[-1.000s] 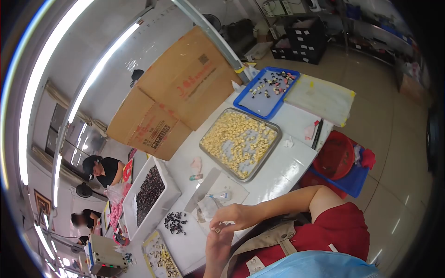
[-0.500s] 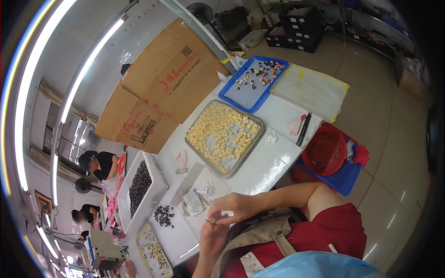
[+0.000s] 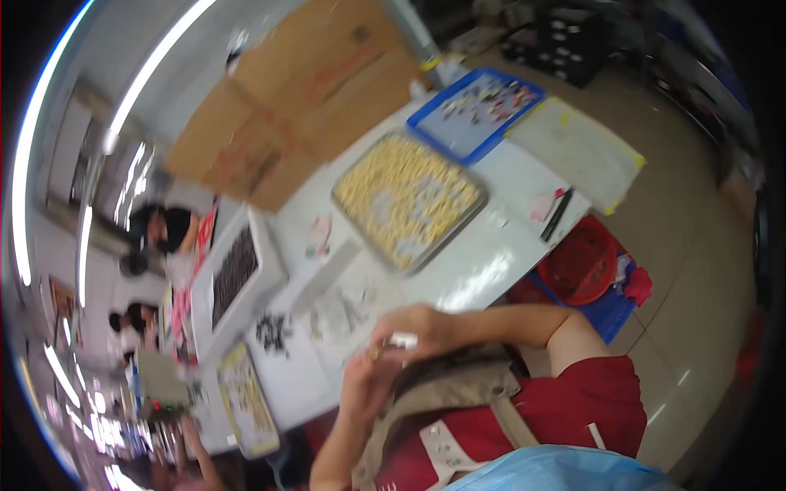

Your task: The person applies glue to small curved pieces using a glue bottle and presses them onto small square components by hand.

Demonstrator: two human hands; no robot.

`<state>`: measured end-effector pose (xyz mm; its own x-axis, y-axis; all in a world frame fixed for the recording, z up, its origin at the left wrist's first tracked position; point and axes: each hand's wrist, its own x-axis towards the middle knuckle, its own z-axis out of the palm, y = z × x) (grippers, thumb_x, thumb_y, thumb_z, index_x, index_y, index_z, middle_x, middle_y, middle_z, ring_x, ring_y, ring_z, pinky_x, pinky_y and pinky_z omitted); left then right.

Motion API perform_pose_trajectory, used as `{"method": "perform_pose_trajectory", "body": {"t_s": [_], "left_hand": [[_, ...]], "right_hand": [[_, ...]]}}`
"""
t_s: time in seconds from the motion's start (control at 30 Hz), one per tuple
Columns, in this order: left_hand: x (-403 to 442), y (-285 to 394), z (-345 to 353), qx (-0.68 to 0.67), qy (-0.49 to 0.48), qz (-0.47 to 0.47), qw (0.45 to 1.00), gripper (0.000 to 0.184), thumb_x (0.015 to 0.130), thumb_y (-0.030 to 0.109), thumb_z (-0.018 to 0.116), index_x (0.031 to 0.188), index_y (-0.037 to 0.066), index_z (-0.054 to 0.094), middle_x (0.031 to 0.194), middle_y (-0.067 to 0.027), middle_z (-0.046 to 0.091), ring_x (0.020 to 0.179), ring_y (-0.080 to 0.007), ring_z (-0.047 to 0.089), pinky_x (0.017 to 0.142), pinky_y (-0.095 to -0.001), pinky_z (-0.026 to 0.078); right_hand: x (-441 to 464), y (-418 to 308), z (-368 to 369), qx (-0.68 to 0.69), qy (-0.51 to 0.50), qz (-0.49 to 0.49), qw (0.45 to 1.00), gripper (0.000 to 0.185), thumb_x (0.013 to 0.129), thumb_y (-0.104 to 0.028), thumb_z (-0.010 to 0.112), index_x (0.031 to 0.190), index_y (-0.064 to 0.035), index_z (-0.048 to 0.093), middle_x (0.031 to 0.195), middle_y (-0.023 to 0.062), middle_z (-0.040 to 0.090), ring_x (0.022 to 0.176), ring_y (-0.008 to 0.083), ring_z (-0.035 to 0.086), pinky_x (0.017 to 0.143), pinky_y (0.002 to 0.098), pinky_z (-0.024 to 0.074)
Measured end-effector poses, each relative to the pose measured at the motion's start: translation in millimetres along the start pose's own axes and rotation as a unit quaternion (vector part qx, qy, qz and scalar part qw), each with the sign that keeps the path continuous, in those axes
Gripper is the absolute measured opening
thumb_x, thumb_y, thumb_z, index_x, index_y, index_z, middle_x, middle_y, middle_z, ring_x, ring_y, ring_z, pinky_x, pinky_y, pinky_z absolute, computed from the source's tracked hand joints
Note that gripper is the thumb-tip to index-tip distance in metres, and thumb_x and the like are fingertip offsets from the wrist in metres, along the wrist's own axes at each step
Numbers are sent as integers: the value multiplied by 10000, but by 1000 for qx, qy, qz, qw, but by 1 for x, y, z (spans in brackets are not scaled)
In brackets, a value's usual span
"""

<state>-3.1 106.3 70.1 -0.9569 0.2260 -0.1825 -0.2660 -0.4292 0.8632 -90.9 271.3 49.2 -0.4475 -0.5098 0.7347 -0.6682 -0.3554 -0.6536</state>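
Though motion blur softens its outline, a small yellow piece (image 3: 374, 354) shows between the fingertips of the left hand (image 3: 366, 383) and right hand (image 3: 419, 331), near the edge of the bench (image 3: 516, 190). It looks light and probably stiff, easy to drop, so pinching it by opposite sides should suit best. Each grip is drawn nearly together, fingertips gathered on the piece; exactly which fingers press it is too blurred to tell.
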Motion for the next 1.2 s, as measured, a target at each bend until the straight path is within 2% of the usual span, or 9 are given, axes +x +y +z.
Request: {"method": "perform_pose_trajectory", "body": {"t_s": [0.13,0.2,0.33,0.6,0.93,1.03,1.07,1.17,1.2], "left_hand": [[10,12,3,-19,22,18,999,351,830,304,593,958,-21,563,929,-84,599,833,-122,502,763,-254,391],[9,18,-1,-44,34,-9,998,370,855,307,567,1038,-13,540,1030,-76,571,901,-124,520,819,-269,405],[12,14,-24,-68,-11,-5,998,427,860,367,546,1076,-2,527,1069,-80,568,994,-135,532,875,-273,416],[11,20,-54,-120,-12,-10,993,415,861,357,543,1081,5,532,1089,-101,566,1017,-152,533,895,-291,415],[3,8,-94,-219,-26,27,975,363,884,307,521,1065,-6,539,1059,-122,583,1016,-189,552,910,-333,426],[-2,5,-103,-241,9,-23,970,342,890,290,513,1052,-10,541,1060,-121,583,1013,-190,554,901,-329,436],[-4,-1,-109,-262,6,-24,965,339,888,287,516,1047,-11,542,1061,-118,582,998,-184,560,901,-319,437],[-16,-1,-125,-327,23,10,945,277,868,178,532,1064,-17,530,1075,-103,571,1014,-178,545,904,-313,436],[-24,5,-131,-336,28,7,941,270,855,153,538,1061,-22,535,1078,-106,573,1008,-186,547,886,-299,437]], "right_hand": [[18,3,-1,-65,34,-11,997,244,691,-11,698,901,-32,577,817,90,611,720,207,618,626,288,495],[23,5,-1,-54,-4,36,998,257,685,9,691,913,-25,576,827,80,617,726,175,620,629,259,497],[31,15,6,-66,-19,10,998,309,666,27,693,942,-16,562,837,77,618,723,164,620,633,254,500],[48,33,29,-82,-30,29,996,349,649,-13,707,952,-40,537,784,63,608,677,168,614,589,251,491],[69,44,65,-99,-47,31,994,327,636,32,668,916,-27,511,792,85,584,656,169,591,582,268,491],[62,53,80,-76,-60,68,993,324,640,34,672,914,-20,508,783,89,580,660,177,591,592,282,499],[58,58,82,-83,-94,89,988,374,655,31,677,983,-9,501,849,97,590,733,183,606,660,279,508],[58,63,102,-40,-57,163,984,461,674,28,682,1085,0,475,978,114,589,863,197,605,760,289,495],[58,63,103,-40,-69,175,981,537,687,24,681,1165,8,437,1114,128,549,1001,205,562,846,310,460]]}}
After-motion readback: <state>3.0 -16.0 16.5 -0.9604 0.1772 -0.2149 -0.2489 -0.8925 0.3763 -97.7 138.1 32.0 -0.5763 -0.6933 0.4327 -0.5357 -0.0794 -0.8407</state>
